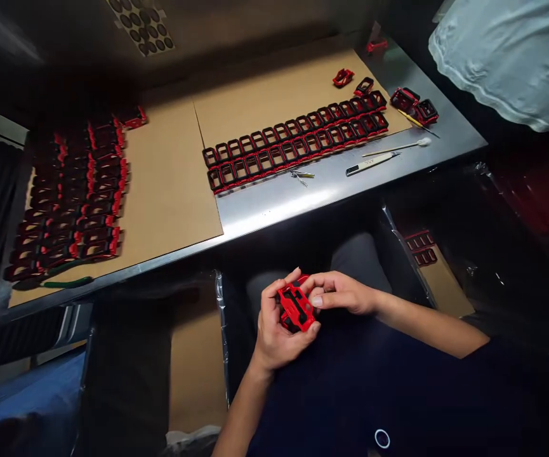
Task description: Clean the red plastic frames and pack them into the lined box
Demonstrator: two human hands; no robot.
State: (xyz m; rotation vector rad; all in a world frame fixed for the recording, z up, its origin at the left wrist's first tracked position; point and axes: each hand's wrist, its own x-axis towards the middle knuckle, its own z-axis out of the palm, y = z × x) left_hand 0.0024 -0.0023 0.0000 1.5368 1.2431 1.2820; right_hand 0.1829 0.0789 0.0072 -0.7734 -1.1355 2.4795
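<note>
A small red and black plastic part (296, 307) is held over my lap, in front of the table's edge. My left hand (277, 336) wraps round it from the left and below, its thumb along the lower edge. From the other side my right hand (348, 293) pinches the part's right edge with thumb and bent fingers. Whether a smaller piece sits between those right fingertips I cannot make out. On the table, two long rows of similar red and black frames (274, 154) stand side by side, the closest things beyond my hands.
More red and black parts (72, 197) stand in rows at the left, beside green-handled pliers (67, 283). A cutter knife (372, 163), a cotton swab (398, 147) and a yellow-handled tool (410, 118) lie at the right. Below are lined boxes with cardboard (197, 368). White cloth (507, 57) hangs top right.
</note>
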